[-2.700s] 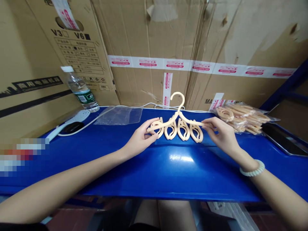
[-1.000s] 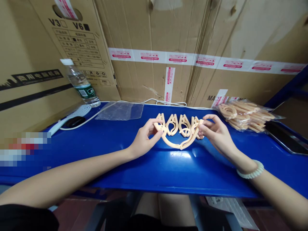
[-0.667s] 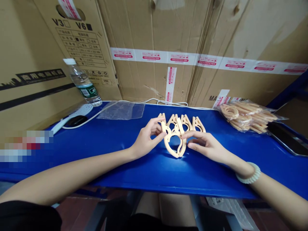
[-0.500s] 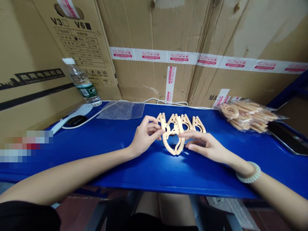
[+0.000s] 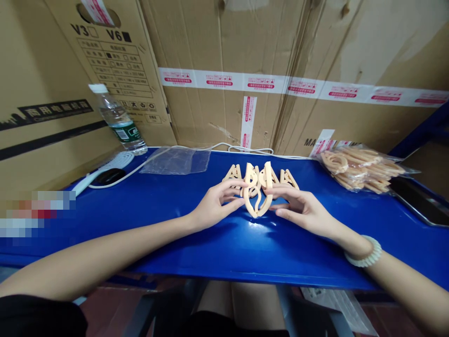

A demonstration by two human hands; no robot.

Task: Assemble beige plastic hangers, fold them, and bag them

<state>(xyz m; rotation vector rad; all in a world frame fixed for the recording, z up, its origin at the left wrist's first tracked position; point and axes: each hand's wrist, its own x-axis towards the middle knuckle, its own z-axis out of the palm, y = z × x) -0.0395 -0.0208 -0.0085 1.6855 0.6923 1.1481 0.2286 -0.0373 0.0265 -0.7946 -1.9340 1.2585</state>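
A beige folding clothes hanger, its two arms folded upward, is held between my hands over the blue table. My left hand pinches its left side with thumb and fingertips. On the opposite side, the fingers of my right hand press against the right arm, thumb below. Behind it, several more folded hangers lie in a row, partly hidden by the held one and by my fingers.
A clear plastic bag of folded hangers lies at the right, beside a dark phone-like slab. A water bottle, a white cable and a flat plastic bag are at the back left. Cardboard boxes wall the rear.
The held hanger has shifted slightly away from me and to the right, its loop now higher in view. My left hand has followed rightward; my right hand has barely moved.
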